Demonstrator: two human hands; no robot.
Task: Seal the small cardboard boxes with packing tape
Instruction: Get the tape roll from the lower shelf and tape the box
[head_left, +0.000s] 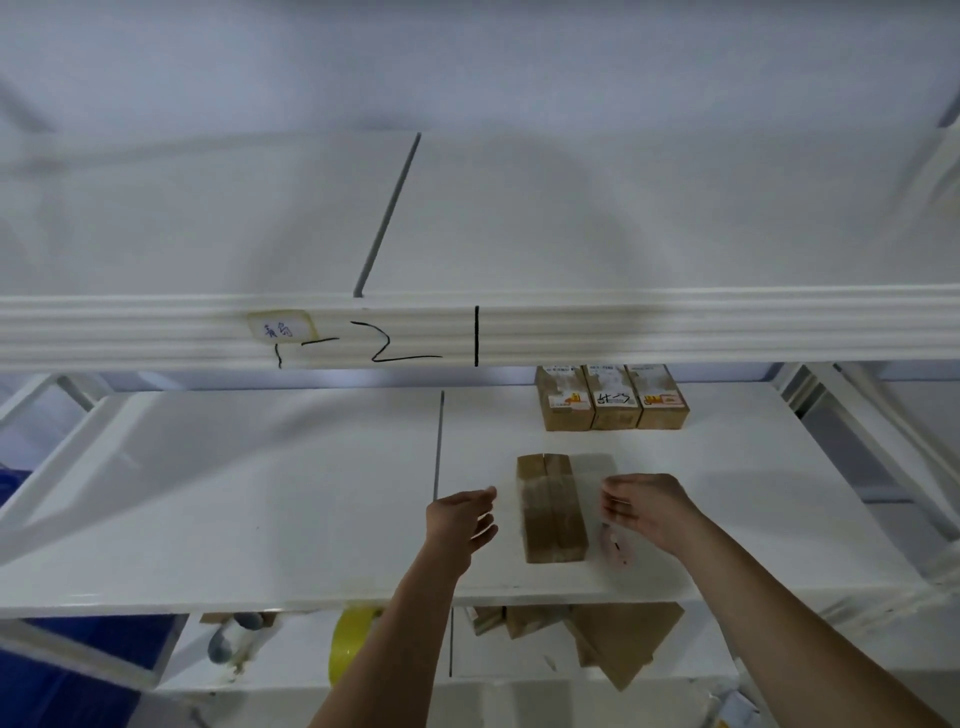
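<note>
While both hands flank cardboard box (551, 506) | left hand (462, 519) open | right hand (644, 506) curled

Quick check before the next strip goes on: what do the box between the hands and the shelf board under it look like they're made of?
The box looks like brown corrugated cardboard, matte, with a centre seam where its flaps meet; a glossy, faintly whitish band across it suggests clear plastic tape. The shelf board is smooth and white with a soft sheen, probably painted metal or laminate; the view cannot settle which.
</note>
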